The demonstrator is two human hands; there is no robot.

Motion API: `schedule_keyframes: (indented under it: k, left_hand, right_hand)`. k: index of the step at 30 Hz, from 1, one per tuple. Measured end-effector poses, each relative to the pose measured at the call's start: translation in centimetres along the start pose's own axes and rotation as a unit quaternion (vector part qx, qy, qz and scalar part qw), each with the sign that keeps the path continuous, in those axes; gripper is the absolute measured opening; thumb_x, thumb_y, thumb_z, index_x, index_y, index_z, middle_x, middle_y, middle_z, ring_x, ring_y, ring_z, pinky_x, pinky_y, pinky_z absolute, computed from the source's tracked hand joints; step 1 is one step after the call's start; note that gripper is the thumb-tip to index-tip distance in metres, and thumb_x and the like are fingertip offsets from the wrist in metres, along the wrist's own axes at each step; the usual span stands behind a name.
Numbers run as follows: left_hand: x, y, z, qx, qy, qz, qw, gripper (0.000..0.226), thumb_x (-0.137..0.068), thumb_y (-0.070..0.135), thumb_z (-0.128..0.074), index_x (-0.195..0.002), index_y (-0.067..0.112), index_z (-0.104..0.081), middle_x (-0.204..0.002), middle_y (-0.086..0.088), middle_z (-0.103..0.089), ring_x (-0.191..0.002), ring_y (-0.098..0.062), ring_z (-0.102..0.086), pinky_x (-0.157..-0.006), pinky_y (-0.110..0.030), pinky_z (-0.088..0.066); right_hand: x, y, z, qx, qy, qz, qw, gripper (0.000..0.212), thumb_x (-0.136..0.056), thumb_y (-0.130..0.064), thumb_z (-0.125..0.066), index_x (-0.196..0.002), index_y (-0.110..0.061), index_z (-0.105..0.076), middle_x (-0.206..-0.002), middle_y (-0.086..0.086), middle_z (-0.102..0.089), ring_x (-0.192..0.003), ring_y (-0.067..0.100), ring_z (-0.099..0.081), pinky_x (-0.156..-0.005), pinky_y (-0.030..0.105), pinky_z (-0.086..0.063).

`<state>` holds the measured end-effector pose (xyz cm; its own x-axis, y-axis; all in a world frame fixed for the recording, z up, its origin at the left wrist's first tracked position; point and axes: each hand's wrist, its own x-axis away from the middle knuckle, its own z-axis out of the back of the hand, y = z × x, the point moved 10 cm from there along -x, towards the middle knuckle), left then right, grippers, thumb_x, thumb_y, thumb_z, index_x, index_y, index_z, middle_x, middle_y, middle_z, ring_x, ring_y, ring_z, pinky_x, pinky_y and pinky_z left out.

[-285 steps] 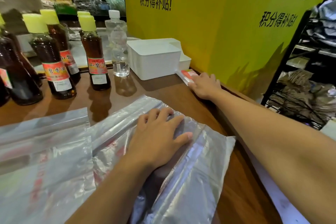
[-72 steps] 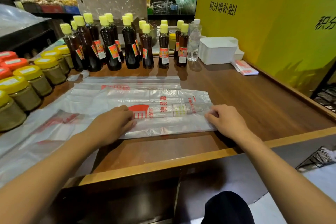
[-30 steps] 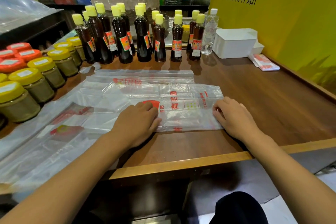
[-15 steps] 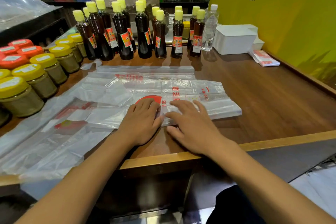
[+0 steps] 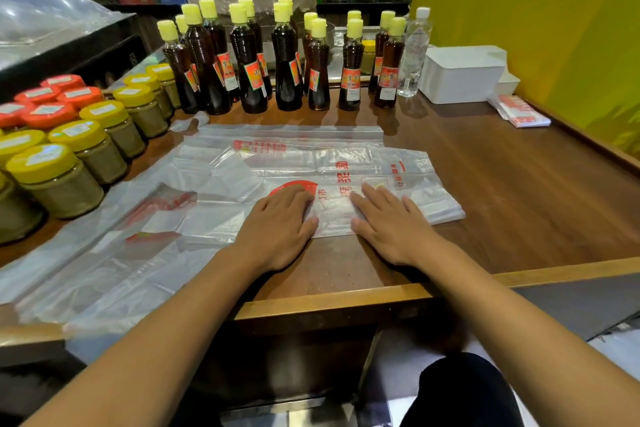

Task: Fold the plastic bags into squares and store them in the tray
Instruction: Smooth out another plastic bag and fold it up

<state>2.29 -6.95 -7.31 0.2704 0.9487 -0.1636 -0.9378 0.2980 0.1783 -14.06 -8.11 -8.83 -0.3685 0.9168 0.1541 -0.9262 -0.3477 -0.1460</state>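
Note:
A clear plastic bag [image 5: 349, 166] with red print lies flat on the wooden counter, folded lengthwise into a long strip. My left hand [image 5: 280, 225] presses flat on the strip near its red round logo. My right hand [image 5: 391, 222] lies flat on the strip just to the right, fingers straight. More clear bags [image 5: 114, 253] are spread to the left and hang over the counter's front edge. The white tray [image 5: 460, 80] stands at the back right against the yellow wall. A small folded bag [image 5: 519, 113] with red print lies beside it.
Several dark bottles [image 5: 287, 62] with yellow caps line the back of the counter, with a clear water bottle [image 5: 414, 52] at their right end. Jars [image 5: 65, 152] with yellow and orange lids crowd the left side. Bare wood [image 5: 519, 191] shows right of the bag.
My right hand slid left from the strip's right end to its middle and now sits a little apart from my left hand. The bag's right end has shifted slightly.

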Motion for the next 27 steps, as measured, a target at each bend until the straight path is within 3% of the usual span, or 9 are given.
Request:
schedule_keyframes:
  k: [5, 9, 12, 14, 16, 18, 20, 27]
  left_hand:
    - [0.5, -1.4, -0.3, -0.003, -0.022, 0.027, 0.999, 0.057, -0.104, 0.053, -0.030, -0.153, 0.025, -0.029, -0.162, 0.003, -0.030, -0.149, -0.017, -0.027, -0.122, -0.043, -0.019]
    - [0.4, -1.2, -0.4, -0.022, -0.027, 0.026, 0.999, 0.058, -0.104, 0.054, -0.027, -0.154, 0.024, -0.028, -0.164, 0.004, -0.026, -0.151, -0.015, -0.022, -0.123, -0.045, -0.016]
    - [0.4, -0.8, -0.3, -0.028, -0.023, 0.024, 0.999, 0.056, -0.105, 0.053, -0.027, -0.153, 0.024, -0.029, -0.163, 0.004, -0.028, -0.150, -0.015, -0.023, -0.123, -0.047, -0.016]
    - [0.5, -0.3, -0.1, -0.029, -0.016, 0.012, 0.999, 0.057, -0.103, 0.054, -0.026, -0.151, 0.025, -0.033, -0.160, 0.005, -0.031, -0.148, -0.016, -0.027, -0.120, -0.045, -0.018]
    - [0.6, 0.1, 0.2, -0.034, -0.010, 0.000, 0.999, 0.061, -0.097, 0.056, -0.022, -0.149, 0.026, -0.036, -0.157, 0.006, -0.035, -0.145, -0.016, -0.031, -0.117, -0.043, -0.021]
    - [0.6, 0.3, 0.5, -0.041, -0.002, -0.007, 0.999, 0.063, -0.094, 0.060, -0.021, -0.146, 0.028, -0.039, -0.154, 0.007, -0.039, -0.141, -0.015, -0.035, -0.113, -0.041, -0.025]
    - [0.7, 0.3, 0.7, -0.044, 0.002, -0.010, 0.999, 0.065, -0.093, 0.062, -0.017, -0.143, 0.029, -0.041, -0.151, 0.009, -0.041, -0.137, -0.014, -0.037, -0.110, -0.039, -0.028]
    - [0.7, -0.5, 0.2, -0.024, -0.026, 0.015, 0.999, 0.053, -0.104, 0.053, -0.029, -0.151, 0.030, -0.033, -0.161, 0.009, -0.028, -0.147, -0.013, -0.025, -0.118, -0.041, -0.018]
  right_hand:
    - [2.6, 10.0, 0.8, 0.011, -0.013, -0.115, 0.993, 0.059, -0.107, -0.050, -0.018, -0.160, -0.034, 0.000, -0.168, -0.009, 0.012, -0.154, 0.013, 0.010, -0.123, 0.050, 0.002]
    - [4.2, 12.2, 1.3, 0.019, -0.029, -0.159, 0.987, 0.058, -0.107, -0.051, -0.017, -0.160, -0.036, 0.000, -0.167, -0.009, 0.016, -0.154, 0.018, 0.012, -0.122, 0.054, 0.006]
    - [4.4, 9.7, 4.2, 0.057, 0.070, -0.162, 0.983, 0.063, -0.106, -0.043, -0.033, -0.160, -0.031, -0.004, -0.168, -0.003, 0.015, -0.154, 0.024, 0.012, -0.122, 0.055, 0.006]
    - [4.3, 5.7, 6.1, 0.043, 0.166, -0.121, 0.978, 0.062, -0.101, -0.036, -0.043, -0.157, -0.031, -0.016, -0.168, 0.001, 0.003, -0.154, 0.025, 0.004, -0.123, 0.055, 0.002]
    - [3.2, 1.2, 6.2, 0.023, 0.192, -0.062, 0.979, 0.055, -0.101, -0.040, -0.043, -0.153, -0.032, -0.029, -0.166, 0.001, -0.015, -0.153, 0.023, -0.009, -0.123, 0.054, 0.000]
    - [1.6, -2.3, 5.0, 0.019, 0.173, -0.024, 0.984, 0.049, -0.102, -0.047, -0.036, -0.148, -0.031, -0.041, -0.161, 0.000, -0.030, -0.149, 0.023, -0.021, -0.122, 0.055, -0.002]
    - [0.1, -3.9, 3.2, 0.007, 0.139, -0.020, 0.990, 0.049, -0.104, -0.049, -0.029, -0.147, -0.029, -0.043, -0.160, 0.001, -0.031, -0.147, 0.025, -0.024, -0.121, 0.056, -0.002]
    - [-0.8, -1.8, 0.2, -0.027, 0.056, -0.053, 0.997, 0.057, -0.104, -0.056, -0.019, -0.158, -0.039, -0.012, -0.168, -0.007, 0.001, -0.154, 0.020, 0.004, -0.119, 0.061, 0.004]
